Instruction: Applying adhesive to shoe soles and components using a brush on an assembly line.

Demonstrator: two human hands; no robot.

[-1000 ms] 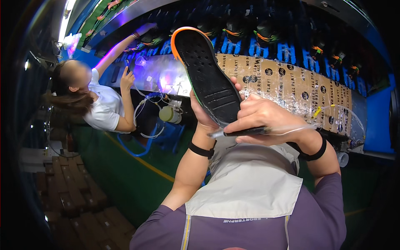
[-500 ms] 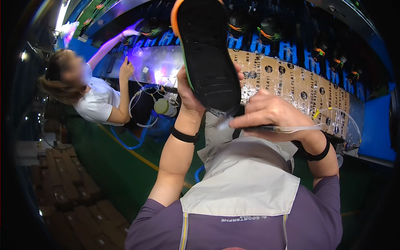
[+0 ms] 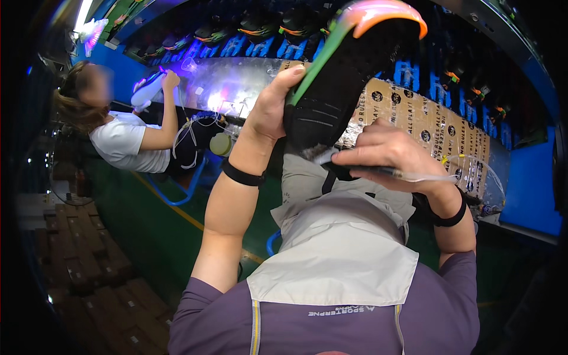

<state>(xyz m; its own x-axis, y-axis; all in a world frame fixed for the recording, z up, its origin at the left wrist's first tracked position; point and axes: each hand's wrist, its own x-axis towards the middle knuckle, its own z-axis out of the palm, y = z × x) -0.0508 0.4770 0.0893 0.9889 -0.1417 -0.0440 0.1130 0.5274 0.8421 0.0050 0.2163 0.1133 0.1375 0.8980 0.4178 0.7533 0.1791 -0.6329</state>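
My left hand (image 3: 271, 109) grips a shoe upper (image 3: 331, 97) by its side, with the black underside turned toward me. Green and orange trim (image 3: 378, 13) wraps its edge and toe, which points up and to the right. In my right hand (image 3: 390, 151) is a brush (image 3: 378, 171) with a dark handle, and a thin clear tube (image 3: 429, 177) runs from its back end. The pale bristles (image 3: 323, 157) touch the heel end of the underside, where a greyish wet-looking patch shows. My left fingers are partly hidden behind the shoe.
A cardboard-covered bench (image 3: 408, 109) lies beyond my hands, with a line of shoes on blue holders (image 3: 405, 74) behind. To the left a co-worker (image 3: 130, 139) holds a light shoe (image 3: 146, 89). A blue stool frame (image 3: 188, 192) and stacked cartons (image 3: 89, 248) stand lower left.
The shoe has turned, its toe leaning right and showing more green and orange trim. The brush has come up against the heel end. The co-worker's reaching arm has come back with a shoe.
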